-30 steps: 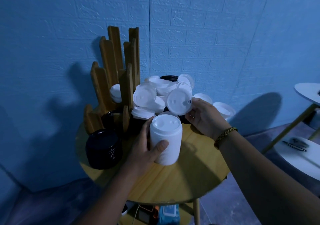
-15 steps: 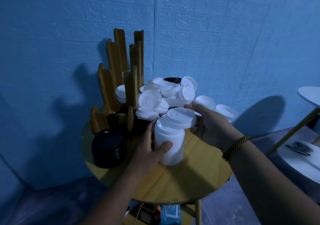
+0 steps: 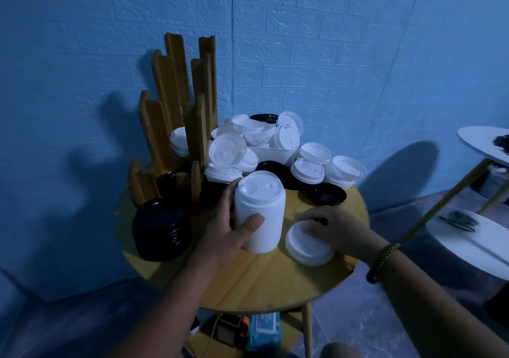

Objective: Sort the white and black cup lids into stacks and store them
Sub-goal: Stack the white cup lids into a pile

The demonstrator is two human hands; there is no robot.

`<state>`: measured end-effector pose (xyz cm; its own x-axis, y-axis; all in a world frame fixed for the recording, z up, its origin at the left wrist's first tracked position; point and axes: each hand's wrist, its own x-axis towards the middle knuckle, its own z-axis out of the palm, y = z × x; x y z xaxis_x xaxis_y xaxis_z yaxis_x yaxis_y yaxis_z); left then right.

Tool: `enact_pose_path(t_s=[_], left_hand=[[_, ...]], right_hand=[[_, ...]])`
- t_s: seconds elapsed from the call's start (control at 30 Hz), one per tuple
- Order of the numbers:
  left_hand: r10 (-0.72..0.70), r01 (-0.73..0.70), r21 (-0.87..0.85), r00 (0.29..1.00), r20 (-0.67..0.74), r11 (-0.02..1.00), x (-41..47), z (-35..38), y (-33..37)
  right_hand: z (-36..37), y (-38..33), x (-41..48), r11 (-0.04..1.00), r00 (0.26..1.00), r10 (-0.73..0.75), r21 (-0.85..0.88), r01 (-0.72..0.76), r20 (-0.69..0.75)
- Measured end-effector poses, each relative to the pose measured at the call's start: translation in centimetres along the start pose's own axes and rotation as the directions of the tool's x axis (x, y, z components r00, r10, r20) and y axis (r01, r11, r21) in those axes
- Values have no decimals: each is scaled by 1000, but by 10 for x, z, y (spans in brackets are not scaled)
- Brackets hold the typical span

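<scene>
White and ribbed, the lid stack stands upright at the frame's centre on the counter, and your left hand wraps its fingers round it. Just right, your right hand curls its fingers over a single lid lying flat. Black lids sit stacked at left.

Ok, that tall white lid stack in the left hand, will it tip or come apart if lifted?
Probably tippy: the white lid stack stands tall on a narrow base, steadied by the left hand. Likely light, being thin plastic lids. Its ribbed sides suggest nested lids that may slide apart.
</scene>
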<state>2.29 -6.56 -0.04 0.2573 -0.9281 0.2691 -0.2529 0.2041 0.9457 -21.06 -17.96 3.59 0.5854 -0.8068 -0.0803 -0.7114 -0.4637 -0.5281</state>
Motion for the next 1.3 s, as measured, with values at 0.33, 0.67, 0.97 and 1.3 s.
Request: enact_pose_path(t_s=[0.33,0.67,0.97,1.3], left_hand=[[3,-3,31,1000,-5,1000,1,0,-4],[8,-7,23,1000,-10,1000,0,-1,-3],[-49,48,-19,999,-17,999,-6,0,12],[-60,60,-11,998,-24,998,-7,0,10]], right_hand=[[37,-38,-42,920,953,244,-268,-286,-180],[24,-18,-30,987,980,142,-61,-151,-141],[-20,-72,-12,886,919,-241,315,340,-312],[-15,-96,18,900,927,-369,220,375,-69]])
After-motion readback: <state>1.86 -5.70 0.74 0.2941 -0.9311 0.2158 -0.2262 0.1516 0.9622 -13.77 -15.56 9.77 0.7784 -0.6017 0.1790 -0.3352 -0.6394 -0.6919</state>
